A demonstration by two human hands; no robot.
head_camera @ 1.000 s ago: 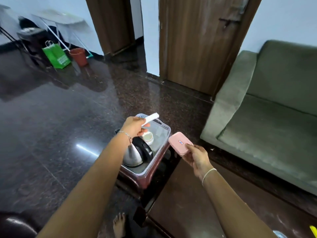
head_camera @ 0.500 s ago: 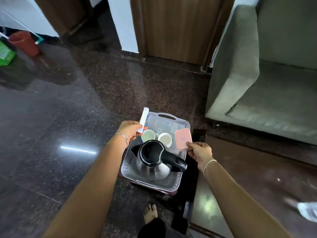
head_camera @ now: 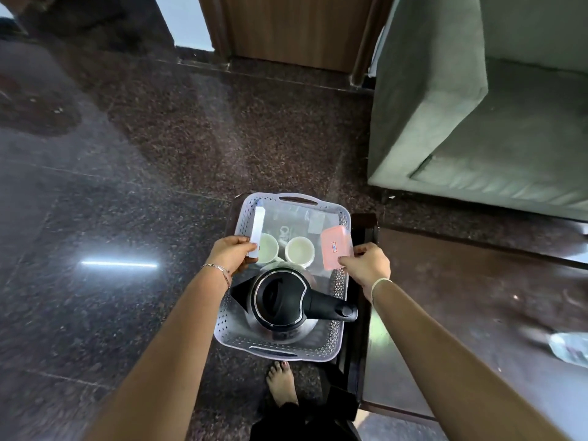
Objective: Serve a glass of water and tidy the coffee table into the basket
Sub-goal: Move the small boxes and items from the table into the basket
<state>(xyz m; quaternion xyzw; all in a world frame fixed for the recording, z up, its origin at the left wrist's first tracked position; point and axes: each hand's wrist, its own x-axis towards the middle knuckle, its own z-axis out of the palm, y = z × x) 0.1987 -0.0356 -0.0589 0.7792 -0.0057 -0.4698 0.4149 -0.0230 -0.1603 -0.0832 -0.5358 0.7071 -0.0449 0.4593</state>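
Note:
A pale perforated basket (head_camera: 234,329) sits on a dark stool beside the coffee table. Inside it stand a steel kettle with a black lid and handle (head_camera: 280,300) and two white cups (head_camera: 299,251). My left hand (head_camera: 230,254) grips a flat white box (head_camera: 257,232) over the basket's left side. My right hand (head_camera: 366,264) pinches a pink lidded box (head_camera: 335,247) over the basket's right side. Both boxes hang just above the basket's floor; whether they touch it is unclear.
The dark coffee table (head_camera: 461,313) lies to the right, with a clear plastic bottle (head_camera: 569,345) near its right edge. A green sofa (head_camera: 477,122) stands at the back right. My bare foot (head_camera: 281,381) is on the polished floor below the basket.
The view has tilted down over the basket. Both hands have come lower, bringing the white box and the pink box down into the basket's left and right sides.

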